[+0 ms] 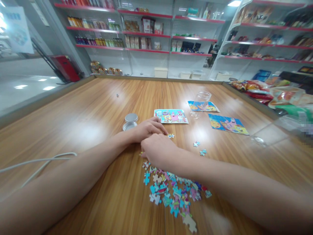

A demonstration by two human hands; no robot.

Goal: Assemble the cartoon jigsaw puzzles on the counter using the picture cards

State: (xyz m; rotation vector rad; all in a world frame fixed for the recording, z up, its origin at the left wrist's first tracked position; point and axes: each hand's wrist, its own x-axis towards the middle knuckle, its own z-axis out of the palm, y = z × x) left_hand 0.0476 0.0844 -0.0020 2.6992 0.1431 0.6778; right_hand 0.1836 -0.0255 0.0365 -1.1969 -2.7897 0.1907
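Observation:
My left hand [148, 128] lies low over the wood table, its fingers stretched to the right and apart. Their tips touch or nearly touch a small yellow and blue cluster of puzzle pieces [171, 135]. Crossing in front of it is my right hand [158, 148], fingers curled down and mostly hidden. A bit of a yellow puzzle piece [141, 153] shows at its fingertips; whether it is gripped is unclear. Just below spreads a heap of loose jigsaw pieces [174, 192]. Beyond the hands lies a cartoon picture card [171, 116].
A round metal tin [131, 117] stands at left with its other half. Two cartoon pictures lie at right, the nearer one a blue picture [228, 124]; a clear plastic cup [202, 98] stands by the farther. Two stray pieces [200, 148] lie right. A white cable [49, 160] is left.

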